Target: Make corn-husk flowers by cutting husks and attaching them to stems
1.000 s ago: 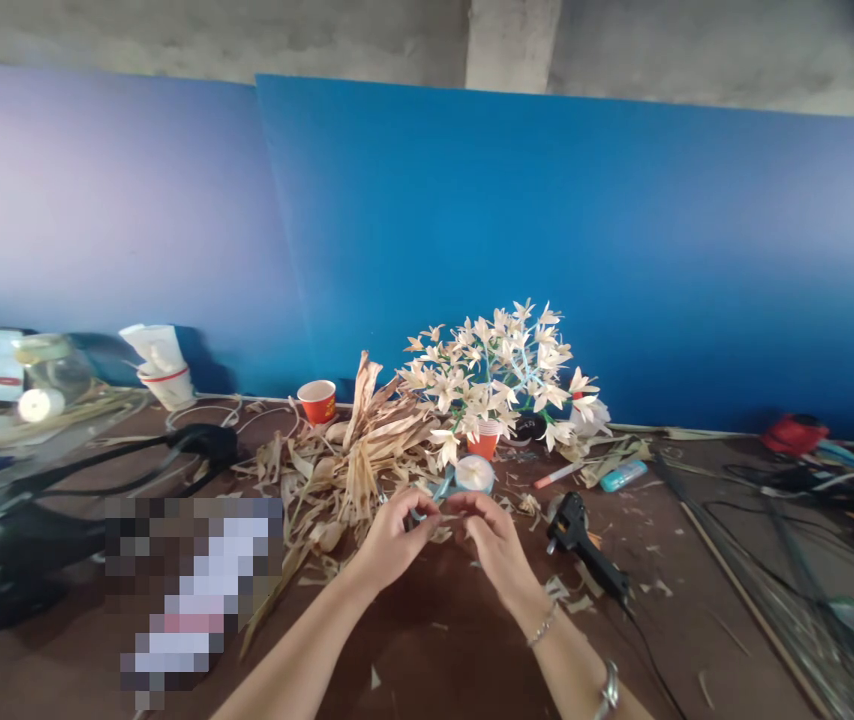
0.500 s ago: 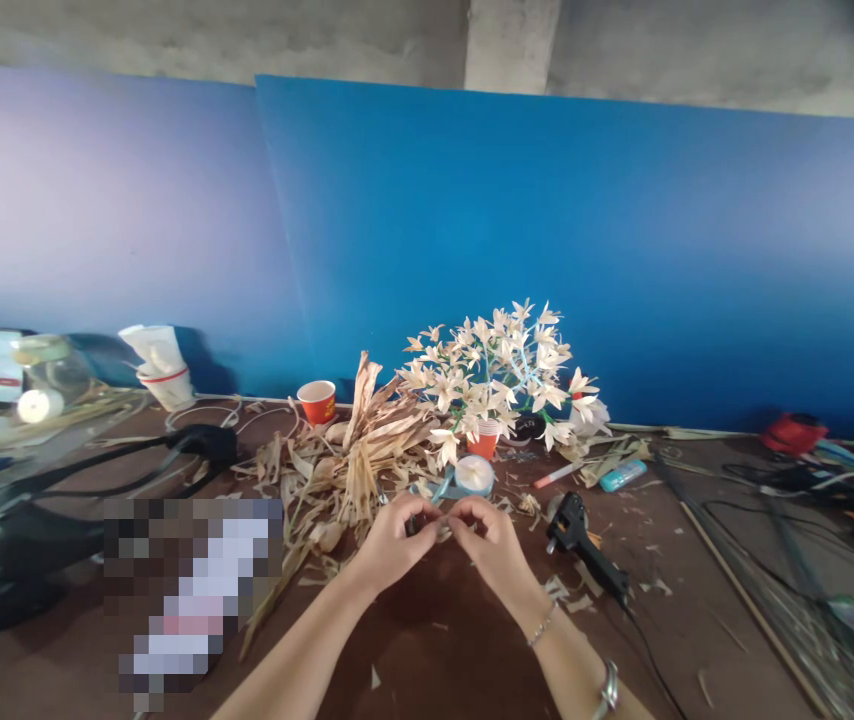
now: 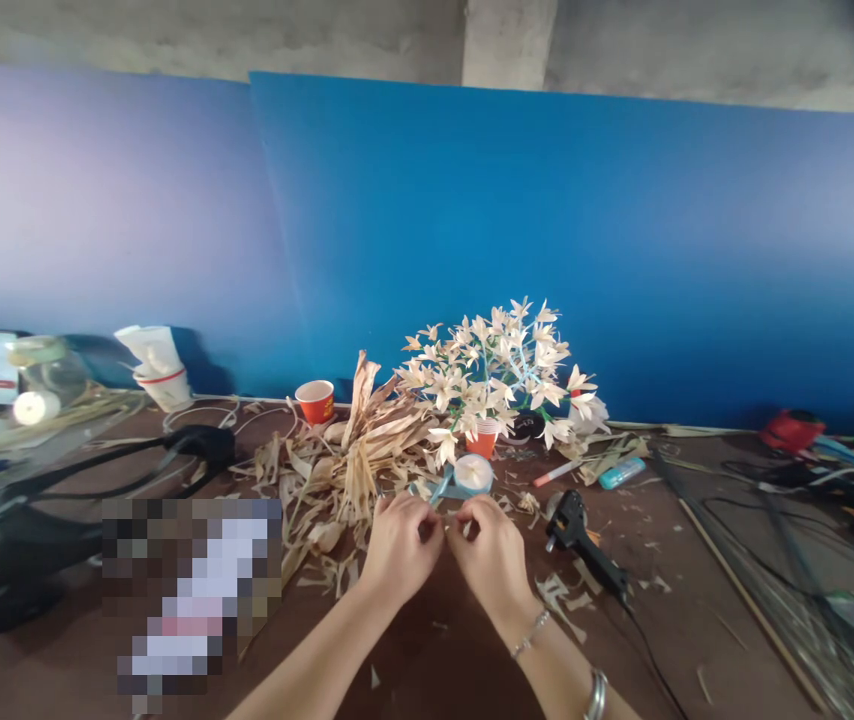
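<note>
"How do the hands stand?"

"Left hand (image 3: 403, 548) and right hand (image 3: 488, 550) curl, thumbs bent towards forefingers, their tips almost meeting; whether they pinch a scrap, I cannot tell."

"And what lies nearest?"

"Dry leaves (image 3: 359, 482) at ten o'clock from them; light, papery, probably quick to split, so best lifted by the thicker ends; at one o'clock, seemingly a tape roll (image 3: 485, 486), just beyond the fingers; likely light, firmer; grip its rim."
</note>
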Demonstrator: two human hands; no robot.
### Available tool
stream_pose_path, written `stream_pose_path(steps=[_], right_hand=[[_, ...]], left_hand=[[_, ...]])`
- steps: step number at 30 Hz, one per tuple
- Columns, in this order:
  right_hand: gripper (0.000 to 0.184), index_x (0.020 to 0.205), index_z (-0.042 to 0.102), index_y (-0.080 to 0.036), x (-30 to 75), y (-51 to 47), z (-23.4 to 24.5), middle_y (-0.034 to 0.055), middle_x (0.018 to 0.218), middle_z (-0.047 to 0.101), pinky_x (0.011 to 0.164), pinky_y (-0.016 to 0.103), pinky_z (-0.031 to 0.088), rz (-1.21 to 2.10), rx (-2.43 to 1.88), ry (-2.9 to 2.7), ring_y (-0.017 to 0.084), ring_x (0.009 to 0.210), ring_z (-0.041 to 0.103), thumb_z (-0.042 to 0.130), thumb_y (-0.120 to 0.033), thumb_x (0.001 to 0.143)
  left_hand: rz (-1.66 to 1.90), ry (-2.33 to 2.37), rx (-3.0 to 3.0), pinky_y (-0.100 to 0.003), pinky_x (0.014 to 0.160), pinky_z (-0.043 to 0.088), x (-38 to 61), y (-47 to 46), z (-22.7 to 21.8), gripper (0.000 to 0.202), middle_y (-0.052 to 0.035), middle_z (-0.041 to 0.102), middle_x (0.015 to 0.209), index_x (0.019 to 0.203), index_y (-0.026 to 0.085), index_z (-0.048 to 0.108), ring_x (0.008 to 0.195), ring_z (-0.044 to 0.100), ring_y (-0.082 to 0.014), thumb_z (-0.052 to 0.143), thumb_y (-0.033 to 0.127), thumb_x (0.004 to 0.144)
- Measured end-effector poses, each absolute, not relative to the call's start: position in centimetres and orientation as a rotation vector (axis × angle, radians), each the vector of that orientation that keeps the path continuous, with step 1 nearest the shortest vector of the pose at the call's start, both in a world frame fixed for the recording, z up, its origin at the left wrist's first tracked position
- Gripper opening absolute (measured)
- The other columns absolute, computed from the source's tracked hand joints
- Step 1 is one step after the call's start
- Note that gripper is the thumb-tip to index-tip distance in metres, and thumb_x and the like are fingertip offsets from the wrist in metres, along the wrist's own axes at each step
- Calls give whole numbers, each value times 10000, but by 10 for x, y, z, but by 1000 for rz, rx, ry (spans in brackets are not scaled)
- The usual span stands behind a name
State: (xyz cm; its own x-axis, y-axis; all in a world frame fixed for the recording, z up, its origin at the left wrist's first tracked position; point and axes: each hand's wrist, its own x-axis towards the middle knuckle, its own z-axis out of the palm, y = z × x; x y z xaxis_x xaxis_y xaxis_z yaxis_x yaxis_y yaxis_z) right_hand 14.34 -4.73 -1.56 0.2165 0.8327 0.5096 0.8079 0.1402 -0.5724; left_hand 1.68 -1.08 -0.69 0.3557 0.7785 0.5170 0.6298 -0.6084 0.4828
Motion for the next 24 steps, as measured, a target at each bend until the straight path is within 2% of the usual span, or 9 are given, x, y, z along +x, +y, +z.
stream_pose_path(steps=[5, 10, 13, 15, 24], right_hand=[[56, 692, 537, -189, 152, -45, -14, 24, 743, 577, 554, 225, 363, -16, -1653, -1540, 132, 592, 528, 496, -160, 717], [115, 827, 580, -171, 162, -40, -11, 59, 859, 570, 618, 239, 430, 206, -1443, -1572, 141, 649, 542, 512, -179, 734], [71, 735, 582, -171, 158, -38, -13, 70, 853, 572, 660, 246, 443, 282, -1384, -1592, 165, 744, 560, 512, -171, 742], [103, 645, 551, -176, 154, -38, -15, 71, 840, 575, 658, 248, 441, 283, -1399, -1583, 170, 759, 564, 508, -157, 737], [158, 567, 501, -178, 152, -40, -14, 38, 742, 566, 611, 233, 411, 137, -1510, -1424, 142, 665, 544, 507, -135, 720]], left_hand=[[1102, 1357, 2396, -317, 661, 324, 14, -7, -9, 143, -11, 607, 603, 577, 197, 535, 672, 551, -194, 518, 134, 705], [1080, 1306, 2392, -302, 660, 325, 8, -1, -8, 145, -9, 622, 629, 591, 201, 548, 701, 563, -198, 520, 160, 728], [1043, 1258, 2406, -303, 668, 325, 10, -2, -7, 139, -8, 620, 639, 606, 199, 547, 697, 558, -191, 512, 159, 734], [1029, 1274, 2420, -308, 673, 322, 13, -5, -7, 140, -6, 614, 630, 596, 197, 536, 689, 554, -190, 514, 149, 725], [1144, 1634, 2440, -315, 666, 304, 6, -1, -7, 141, -25, 639, 628, 573, 199, 546, 707, 566, -216, 530, 166, 710]])
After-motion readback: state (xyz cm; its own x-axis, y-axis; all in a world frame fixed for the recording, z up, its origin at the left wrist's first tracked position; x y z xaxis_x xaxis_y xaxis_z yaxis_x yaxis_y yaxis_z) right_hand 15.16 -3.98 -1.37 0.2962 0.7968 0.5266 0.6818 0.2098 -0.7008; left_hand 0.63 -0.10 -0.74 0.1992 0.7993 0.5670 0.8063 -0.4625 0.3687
